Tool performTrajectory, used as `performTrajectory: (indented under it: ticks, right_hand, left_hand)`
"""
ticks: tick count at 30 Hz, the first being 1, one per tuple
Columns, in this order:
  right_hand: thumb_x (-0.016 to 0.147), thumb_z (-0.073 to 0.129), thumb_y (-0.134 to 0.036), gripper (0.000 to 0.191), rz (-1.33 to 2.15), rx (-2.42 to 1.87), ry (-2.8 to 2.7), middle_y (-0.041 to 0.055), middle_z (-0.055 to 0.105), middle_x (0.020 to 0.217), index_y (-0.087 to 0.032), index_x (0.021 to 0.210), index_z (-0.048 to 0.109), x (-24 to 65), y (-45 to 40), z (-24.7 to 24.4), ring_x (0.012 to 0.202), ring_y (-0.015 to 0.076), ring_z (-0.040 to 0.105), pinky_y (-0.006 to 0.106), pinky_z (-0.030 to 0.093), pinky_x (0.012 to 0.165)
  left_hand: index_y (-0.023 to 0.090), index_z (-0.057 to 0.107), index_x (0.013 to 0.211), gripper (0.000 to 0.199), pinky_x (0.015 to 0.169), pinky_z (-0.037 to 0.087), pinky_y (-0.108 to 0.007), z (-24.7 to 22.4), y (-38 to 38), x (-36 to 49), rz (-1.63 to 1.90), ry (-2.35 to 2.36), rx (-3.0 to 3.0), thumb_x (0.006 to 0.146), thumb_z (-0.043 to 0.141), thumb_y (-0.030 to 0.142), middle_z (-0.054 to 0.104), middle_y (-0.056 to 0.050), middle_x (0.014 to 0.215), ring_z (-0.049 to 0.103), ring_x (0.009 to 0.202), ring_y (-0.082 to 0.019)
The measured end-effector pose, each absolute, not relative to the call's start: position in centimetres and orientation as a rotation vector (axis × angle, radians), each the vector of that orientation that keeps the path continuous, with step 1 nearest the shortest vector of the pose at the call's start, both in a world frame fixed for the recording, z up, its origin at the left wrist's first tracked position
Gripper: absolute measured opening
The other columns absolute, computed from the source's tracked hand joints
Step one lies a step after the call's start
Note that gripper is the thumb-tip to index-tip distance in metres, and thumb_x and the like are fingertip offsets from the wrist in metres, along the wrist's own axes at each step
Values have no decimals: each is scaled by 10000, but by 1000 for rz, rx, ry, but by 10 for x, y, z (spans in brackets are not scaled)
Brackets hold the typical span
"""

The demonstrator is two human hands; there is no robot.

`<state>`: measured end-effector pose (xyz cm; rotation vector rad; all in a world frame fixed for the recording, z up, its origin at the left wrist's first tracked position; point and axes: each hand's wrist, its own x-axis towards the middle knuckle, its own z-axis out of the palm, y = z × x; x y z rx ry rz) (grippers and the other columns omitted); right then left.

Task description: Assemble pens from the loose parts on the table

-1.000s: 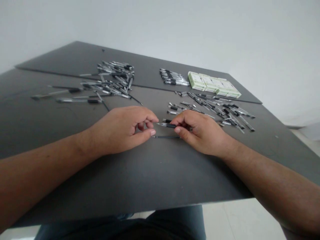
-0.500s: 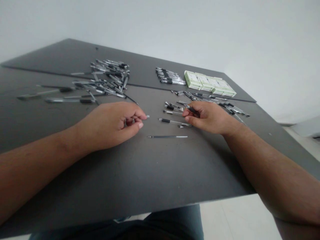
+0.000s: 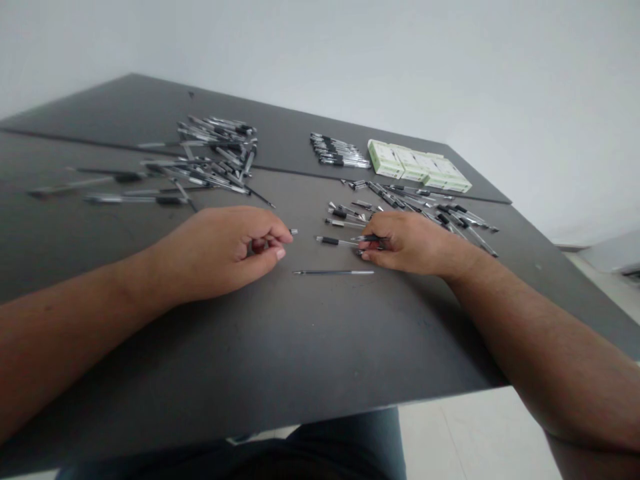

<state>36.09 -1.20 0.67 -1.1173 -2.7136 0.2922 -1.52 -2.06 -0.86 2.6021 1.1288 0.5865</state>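
My left hand [image 3: 235,250] is closed above the table, with a small clear tip [image 3: 294,231] showing beyond its fingertips; the rest of that piece is hidden. My right hand [image 3: 400,243] pinches a black-gripped pen part [image 3: 371,238] low over small parts on the table. Just left of it lies a clear pen barrel with a black grip [image 3: 328,241]. A thin dark refill [image 3: 333,272] lies crosswise in front, between the hands. More barrels and small tips [image 3: 340,213] lie behind my right hand.
On the grey table [image 3: 300,353], a loose pile of pens [image 3: 220,153] spreads at the back left. A neat row of pens [image 3: 337,150] and light green boxes [image 3: 417,165] stand at the back. More pens [image 3: 465,220] lie right of my right hand.
My right hand has moved down and slightly left with the black-gripped part, closer to the small parts on the table. My left hand is nearly unmoved.
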Motion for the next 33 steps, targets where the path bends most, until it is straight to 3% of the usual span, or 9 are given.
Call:
performTrajectory:
  ticks: [8,15,22,33]
  right_hand:
    - [988,778,-259,91,287,-1118,-2746,42,791,941,-246,1040,852,357,-12,2,838,225,713,334,521,788]
    - [1008,728,-270,82,233,-1140,-2745,74,776,931,-238,953,780,353,-12,-1,862,252,710,362,524,811]
    - [946,732,-327,88,302,-1270,-2514,18,767,852,-253,992,734,343,-21,4,730,207,669,330,475,708]
    - [900,757,-350,113,503,-1206,-2342,-21,750,795,-260,955,716,304,-37,24,683,174,634,304,477,682]
  left_hand:
    - [290,872,1141,323,855,611,-395,-9,-20,-15,564,1123,2573,998,664,492,844,-46,953,765,822,-255]
    - [278,866,1118,332,832,615,-410,-8,-20,-15,559,1120,2601,998,629,477,857,-63,942,785,816,-273]
    - [268,870,1173,334,853,617,-383,-13,-19,-9,579,1046,2580,1027,640,461,895,-75,1043,818,892,-263]
    - [230,873,1216,301,892,657,-332,-15,-28,-2,769,922,2367,1044,694,400,911,-53,1047,842,894,-214]
